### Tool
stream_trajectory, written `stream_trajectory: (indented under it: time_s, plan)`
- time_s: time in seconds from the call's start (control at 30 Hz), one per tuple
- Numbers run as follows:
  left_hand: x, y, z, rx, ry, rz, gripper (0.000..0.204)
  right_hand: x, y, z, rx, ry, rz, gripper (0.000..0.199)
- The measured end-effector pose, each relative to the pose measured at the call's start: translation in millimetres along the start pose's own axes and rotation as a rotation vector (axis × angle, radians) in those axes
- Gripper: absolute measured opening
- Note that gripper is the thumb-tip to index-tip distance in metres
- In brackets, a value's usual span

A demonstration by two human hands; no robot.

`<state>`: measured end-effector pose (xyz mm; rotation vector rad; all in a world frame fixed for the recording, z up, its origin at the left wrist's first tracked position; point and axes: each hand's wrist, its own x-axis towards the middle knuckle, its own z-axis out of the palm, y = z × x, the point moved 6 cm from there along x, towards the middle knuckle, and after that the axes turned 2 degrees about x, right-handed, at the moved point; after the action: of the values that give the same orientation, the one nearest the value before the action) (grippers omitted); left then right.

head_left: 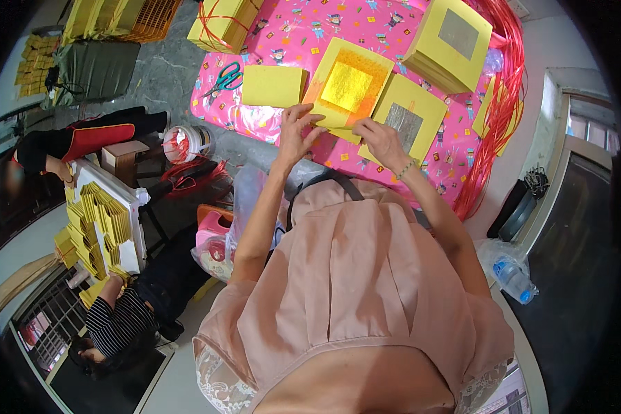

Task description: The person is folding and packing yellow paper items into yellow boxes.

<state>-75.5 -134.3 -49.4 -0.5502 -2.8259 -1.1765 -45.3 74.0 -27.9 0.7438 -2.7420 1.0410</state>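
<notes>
Both hands pinch the near edge of a square yellow paper sheet with a gold-foil centre [347, 86], which lies on the pink cartoon-printed table cover [386, 27]. The left hand [295, 132] grips its near-left corner with spread fingers bent over the edge; the right hand [381, 140], a bead bracelet at the wrist, pinches the paper's near-right edge. Handling it well seems to call for a light hold at the plain yellow margin, fingertips off the foil, and both corners kept level so the thin sheet does not crease. Both forearms reach forward from the pink-clad torso, elbows bent, wrists low over the cover. Just right of the gold sheet lies a yellow sheet with a silver-foil centre [408, 121]; just left, a plain yellow paper stack [274, 85]; farther left, green-handled scissors [225, 78]. Beyond it stands a thick yellow bundle topped with silver foil [454, 43].
</notes>
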Motion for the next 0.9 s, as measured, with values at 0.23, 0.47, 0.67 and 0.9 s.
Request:
stream_trajectory:
  time_s: [0.23,0.47,0.67,0.9]
  plan:
    - [-2,-3,1,0.006,0.004,-0.005,0.029,10,3,-13,0.161,-0.279,-0.047,0.024]
    - [-1,-1,0,-0.011,0.008,-0.002,0.029,11,11,-9,0.149,-0.326,-0.096,0.026]
    - [0,-2,-1,-0.015,-0.022,-0.026,0.032,15,17,-10,0.200,-0.316,-0.105,0.018]
    - [0,-1,-2,0.003,-0.005,-0.016,0.034,19,23,-6,0.277,-0.391,-0.076,0.018]
